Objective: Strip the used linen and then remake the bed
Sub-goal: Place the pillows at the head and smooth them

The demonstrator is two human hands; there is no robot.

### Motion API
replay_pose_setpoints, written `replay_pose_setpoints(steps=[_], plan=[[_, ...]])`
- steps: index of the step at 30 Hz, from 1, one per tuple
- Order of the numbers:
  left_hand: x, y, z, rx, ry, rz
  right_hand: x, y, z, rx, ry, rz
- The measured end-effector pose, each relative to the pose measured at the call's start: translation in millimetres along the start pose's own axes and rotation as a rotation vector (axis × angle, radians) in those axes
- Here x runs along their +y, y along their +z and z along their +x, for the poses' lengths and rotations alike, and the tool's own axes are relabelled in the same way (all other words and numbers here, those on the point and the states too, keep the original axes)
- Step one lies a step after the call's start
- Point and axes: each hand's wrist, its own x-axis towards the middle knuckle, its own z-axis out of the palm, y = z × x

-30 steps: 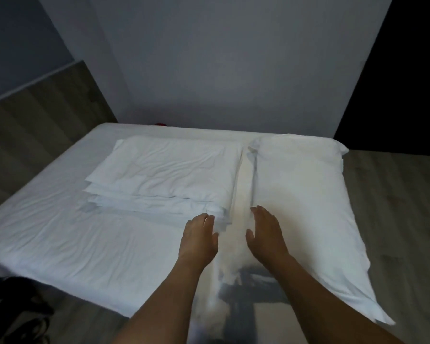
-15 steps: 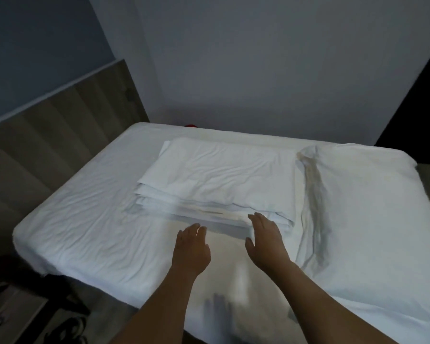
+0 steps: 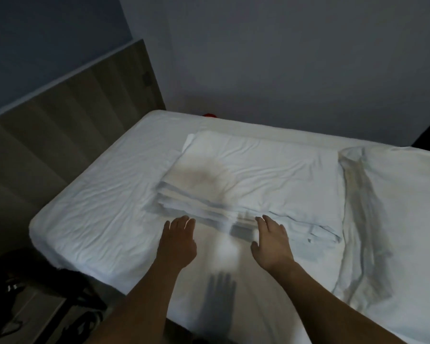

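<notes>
Pillow (image 3: 402, 219) cut off at right edge, folded linen stack (image 3: 253, 180) on bed (image 3: 97, 207), my left hand (image 3: 178, 240) and right hand (image 3: 271, 240), each grip open-fingered, empty, just short of the stack's near edge.

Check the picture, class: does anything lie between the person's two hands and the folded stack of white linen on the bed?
Nothing visible does. The left hand and right hand reach over bare sheet to the near edge of the folded linen stack. The pillow lies off to the right, beside the stack.
</notes>
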Motion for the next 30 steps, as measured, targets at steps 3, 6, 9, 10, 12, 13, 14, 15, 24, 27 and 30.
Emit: replay_pose_setpoints(steps=[3,6,9,10,12,13,14,15,24,27,30], plan=[[-18.4,-7.2,54.9,0.004,0.150,0.002,-0.7,1.3,28.6,0.029,0.123,-0.072],[-35.1,-4.9,111.7,0.014,0.302,0.049,-8.8,6.8,61.4,0.040,0.142,-0.126],[-45.3,13.7,164.9,-0.013,0.372,0.035,-11.0,21.0,99.4,-0.001,0.123,-0.178],[-45.9,23.7,182.5,-0.012,0.396,0.028,-7.0,29.1,113.9,0.003,0.113,-0.193],[-41.6,49.2,219.4,0.022,0.446,0.013,9.1,52.0,146.1,0.020,0.102,-0.223],[-37.8,64.0,238.5,0.050,0.472,0.008,19.6,66.4,161.8,0.033,0.108,-0.233],[-35.1,81.2,257.3,0.077,0.486,0.006,30.6,81.9,177.9,0.063,0.119,-0.235],[-34.6,100.2,273.9,0.095,0.488,0.008,42.9,100.3,192.3,0.095,0.129,-0.237],[-67.0,302.8,283.7,-0.023,0.517,0.015,89.9,279.0,221.9,0.121,0.184,-0.333],[-66.5,311.5,288.4,-0.039,0.541,0.009,91.7,290.6,226.1,0.140,0.189,-0.346],[-70.3,300.4,290.7,-0.112,0.566,0.050,92.0,285.2,221.3,0.124,0.116,-0.368]])
